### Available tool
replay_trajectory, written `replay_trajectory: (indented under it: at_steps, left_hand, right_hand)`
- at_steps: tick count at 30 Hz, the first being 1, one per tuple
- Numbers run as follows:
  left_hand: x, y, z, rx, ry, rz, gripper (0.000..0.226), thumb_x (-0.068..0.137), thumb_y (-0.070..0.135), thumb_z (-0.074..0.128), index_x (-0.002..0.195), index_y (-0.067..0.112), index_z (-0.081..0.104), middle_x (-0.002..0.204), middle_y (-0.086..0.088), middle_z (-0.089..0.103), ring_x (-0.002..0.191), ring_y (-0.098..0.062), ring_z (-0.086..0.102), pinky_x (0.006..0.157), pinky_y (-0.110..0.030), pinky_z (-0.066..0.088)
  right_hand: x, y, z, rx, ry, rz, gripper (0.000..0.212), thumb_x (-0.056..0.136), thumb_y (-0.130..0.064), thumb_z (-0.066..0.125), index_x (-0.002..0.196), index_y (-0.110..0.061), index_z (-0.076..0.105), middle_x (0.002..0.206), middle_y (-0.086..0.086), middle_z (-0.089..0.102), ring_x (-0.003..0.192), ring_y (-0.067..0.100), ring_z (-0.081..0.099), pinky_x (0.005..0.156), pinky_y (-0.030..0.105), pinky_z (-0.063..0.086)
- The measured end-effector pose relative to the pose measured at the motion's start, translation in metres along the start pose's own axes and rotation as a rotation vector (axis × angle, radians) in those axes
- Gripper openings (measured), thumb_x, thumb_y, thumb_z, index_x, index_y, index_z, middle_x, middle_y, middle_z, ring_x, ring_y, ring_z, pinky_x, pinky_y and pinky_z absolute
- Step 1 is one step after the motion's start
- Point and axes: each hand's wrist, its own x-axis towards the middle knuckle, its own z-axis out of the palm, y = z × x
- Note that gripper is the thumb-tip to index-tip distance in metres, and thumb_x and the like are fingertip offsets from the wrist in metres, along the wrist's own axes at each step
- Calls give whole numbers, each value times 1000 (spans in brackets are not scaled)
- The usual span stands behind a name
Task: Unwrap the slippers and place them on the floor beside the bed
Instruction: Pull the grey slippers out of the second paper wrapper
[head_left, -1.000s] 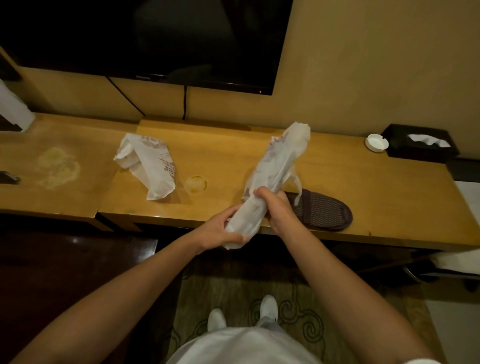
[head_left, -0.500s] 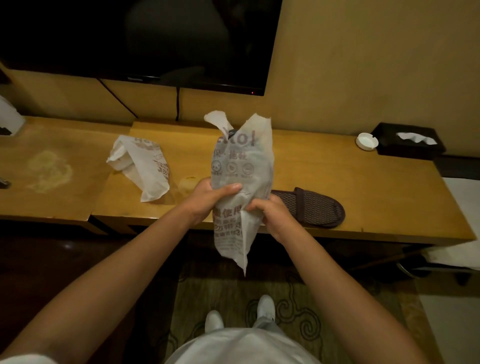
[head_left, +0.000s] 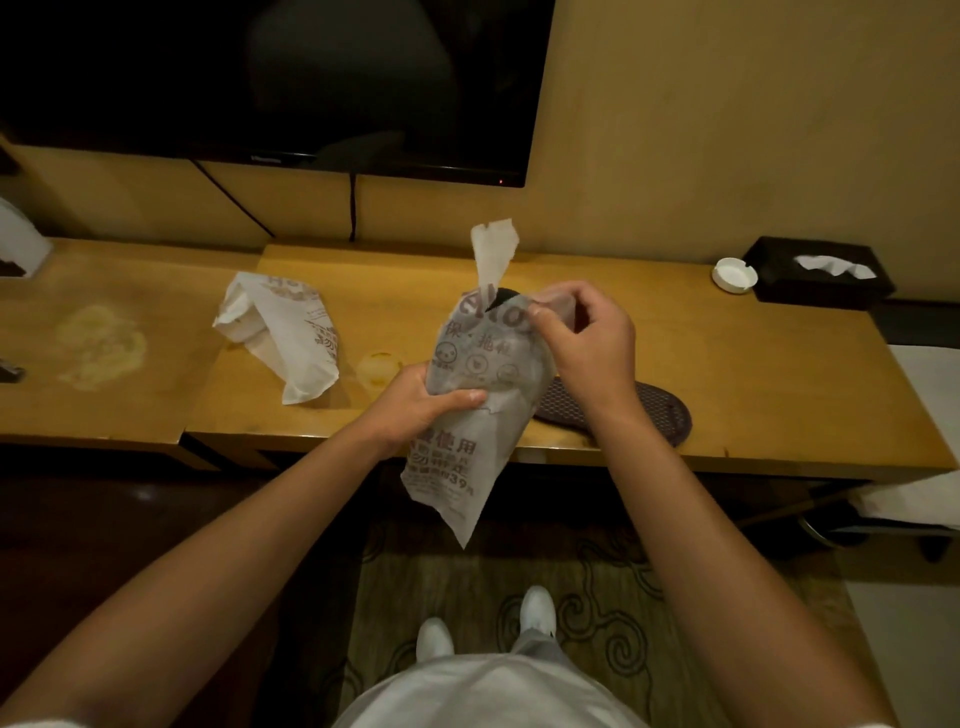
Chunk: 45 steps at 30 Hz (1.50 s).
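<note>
I hold a white printed slipper wrapper (head_left: 467, 415) upright over the front edge of the wooden desk (head_left: 727, 364). My left hand (head_left: 415, 405) grips its middle. My right hand (head_left: 587, 338) pinches the torn top edge, where a dark slipper tip (head_left: 501, 299) shows through the opening and a paper strip sticks up. A dark brown unwrapped slipper (head_left: 654, 410) lies flat on the desk behind my right wrist. An empty crumpled wrapper (head_left: 283, 332) lies on the desk to the left.
A television (head_left: 260, 78) hangs on the wall above the desk. A white ashtray (head_left: 734, 274) and a black tissue box (head_left: 821, 275) stand at the back right. A patterned carpet (head_left: 623, 597) lies under my white shoes. No bed is in view.
My right hand has moved from the wrapper's middle up to its top edge and pulled the opening apart. The dark slipper tip now shows. The left hand has slid lower on the wrapper.
</note>
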Motion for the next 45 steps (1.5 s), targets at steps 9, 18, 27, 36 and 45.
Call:
replay_trajectory:
  at_steps: [9, 18, 27, 36, 45]
  left_hand:
    - [4, 8, -4, -129, 58, -14, 38, 77, 33, 86, 110, 17, 76, 114, -10, 76, 106, -28, 73, 78, -31, 60]
    - [1, 14, -8, -60, -23, -24, 30, 77, 32, 85, 106, 28, 78, 115, -4, 77, 105, -22, 74, 77, -28, 60]
    - [4, 24, -1, 212, -201, -12, 33, 86, 28, 81, 116, 16, 72, 115, -5, 77, 105, -23, 74, 87, -36, 60]
    - [1, 31, 17, 521, -328, 31, 26, 81, 42, 82, 101, 30, 72, 96, 6, 79, 88, -13, 75, 72, -28, 57]
    - [-9, 39, 23, 493, -241, 227, 31, 85, 44, 67, 114, 52, 59, 115, 17, 58, 109, 17, 57, 91, -15, 48]
  right_hand:
    - [-22, 7, 11, -339, -226, -241, 9, 89, -26, 75, 90, -17, 76, 86, -5, 70, 82, 12, 63, 75, 42, 54]
    - [-6, 5, -5, 25, -84, 161, 26, 98, -40, 64, 82, -22, 71, 61, 6, 66, 50, 11, 56, 50, 35, 48]
    - [1, 9, 2, -299, -78, -49, 32, 84, -44, 77, 109, -26, 69, 113, -5, 60, 104, 14, 59, 85, 27, 50]
    - [1, -10, 13, -541, -407, -196, 20, 94, -40, 68, 101, -26, 80, 97, -7, 79, 91, 12, 71, 77, 38, 56]
    - [-39, -22, 34, -526, -565, -517, 18, 96, -29, 68, 102, -17, 80, 102, 0, 78, 100, 19, 68, 90, 41, 53]
